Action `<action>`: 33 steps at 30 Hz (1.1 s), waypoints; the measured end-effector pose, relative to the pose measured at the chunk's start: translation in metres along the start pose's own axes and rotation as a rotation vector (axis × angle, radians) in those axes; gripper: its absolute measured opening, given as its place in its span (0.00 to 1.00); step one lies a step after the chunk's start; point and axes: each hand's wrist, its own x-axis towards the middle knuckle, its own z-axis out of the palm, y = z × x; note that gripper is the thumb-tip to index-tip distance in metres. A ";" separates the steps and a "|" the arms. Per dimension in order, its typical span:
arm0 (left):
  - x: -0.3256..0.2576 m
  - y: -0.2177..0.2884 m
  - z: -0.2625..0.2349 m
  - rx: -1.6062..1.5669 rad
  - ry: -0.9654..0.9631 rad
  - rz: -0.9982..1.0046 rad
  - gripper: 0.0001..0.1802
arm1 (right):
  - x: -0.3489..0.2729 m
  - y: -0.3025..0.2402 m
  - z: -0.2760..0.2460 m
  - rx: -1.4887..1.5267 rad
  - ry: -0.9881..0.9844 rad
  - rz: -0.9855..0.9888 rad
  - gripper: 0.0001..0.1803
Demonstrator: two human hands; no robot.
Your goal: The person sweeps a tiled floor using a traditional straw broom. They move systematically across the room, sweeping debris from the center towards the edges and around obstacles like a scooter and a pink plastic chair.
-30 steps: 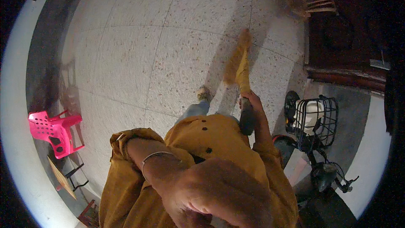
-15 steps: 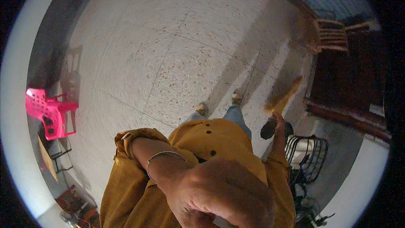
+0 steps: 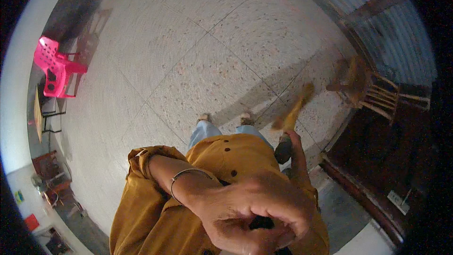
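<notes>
Close to the camera, my left hand is curled in front of my mustard shirt, a thin bracelet on its wrist. A dark gap shows within its bent fingers; what they hold, if anything, I cannot make out. Lower to the right, my right hand is closed at the near end of a long yellow-brown object, blurred and of unclear kind. Right beside that hand hangs a dark rounded thing, partly covered by it. My shoes stand on the speckled floor.
A pink plastic chair stands at the left wall, with a small table nearer me. Wooden furniture is at lower left. To the right are a wooden chair, dark brown furniture and blue corrugated sheeting.
The view has turned, shifting the pink chair upward and the right hand leftward in it. The wire basket at lower right has left view. My left hand's curled fingers now show more.
</notes>
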 end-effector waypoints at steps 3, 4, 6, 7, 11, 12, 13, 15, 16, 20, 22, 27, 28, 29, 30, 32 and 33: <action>0.013 -0.031 -0.014 -0.020 -0.237 0.075 0.13 | -0.067 -0.105 0.068 -0.037 -0.006 0.153 0.14; 0.032 -0.049 -0.034 -0.064 -0.431 0.146 0.13 | -0.083 -0.128 0.073 0.011 -0.032 0.173 0.15; 0.032 -0.060 -0.032 -0.011 -0.388 0.157 0.12 | -0.087 -0.141 0.056 0.148 -0.137 0.266 0.16; 0.013 -0.054 -0.009 0.094 -0.137 0.102 0.12 | -0.084 -0.148 0.054 0.084 -0.117 0.235 0.16; -0.023 -0.044 0.065 -0.363 0.506 -0.108 0.11 | -0.020 -0.139 0.023 -0.352 0.049 -0.237 0.20; -0.020 -0.043 0.062 -0.375 0.509 -0.055 0.11 | 0.010 -0.131 0.000 -0.462 0.083 -0.371 0.21; -0.020 -0.041 0.056 -0.313 0.490 0.005 0.10 | 0.027 -0.131 -0.009 -0.466 0.114 -0.333 0.21; -0.013 -0.032 0.030 -0.113 0.394 0.160 0.10 | 0.057 -0.147 -0.015 -0.478 0.184 -0.238 0.22; -0.012 -0.026 0.020 -0.044 0.374 0.239 0.09 | 0.074 -0.156 -0.015 -0.495 0.205 -0.179 0.22; -0.021 -0.012 0.012 0.193 0.380 0.519 0.08 | 0.092 -0.164 0.029 -0.444 0.100 0.009 0.19; -0.024 -0.001 0.012 0.303 0.400 0.639 0.08 | 0.094 -0.158 0.060 -0.369 -0.026 0.091 0.18; -0.037 0.012 0.022 0.561 0.554 0.956 0.06 | 0.044 -0.109 0.160 -0.627 -0.317 -0.173 0.18; -0.032 0.012 0.017 0.655 0.539 1.078 0.07 | 0.012 -0.115 0.188 -0.674 -0.291 -0.146 0.17; -0.025 0.011 0.007 0.736 0.518 1.196 0.07 | 0.007 -0.113 0.193 -0.724 -0.321 -0.138 0.18; -0.018 0.009 -0.003 0.823 0.493 1.319 0.08 | 0.005 -0.114 0.197 -0.777 -0.355 -0.134 0.18; -0.015 0.014 -0.009 0.910 0.490 1.350 0.09 | 0.004 -0.121 0.196 -0.754 -0.416 -0.094 0.20; -0.019 0.021 -0.004 0.920 0.512 1.263 0.09 | 0.001 -0.126 0.194 -0.682 -0.450 -0.064 0.21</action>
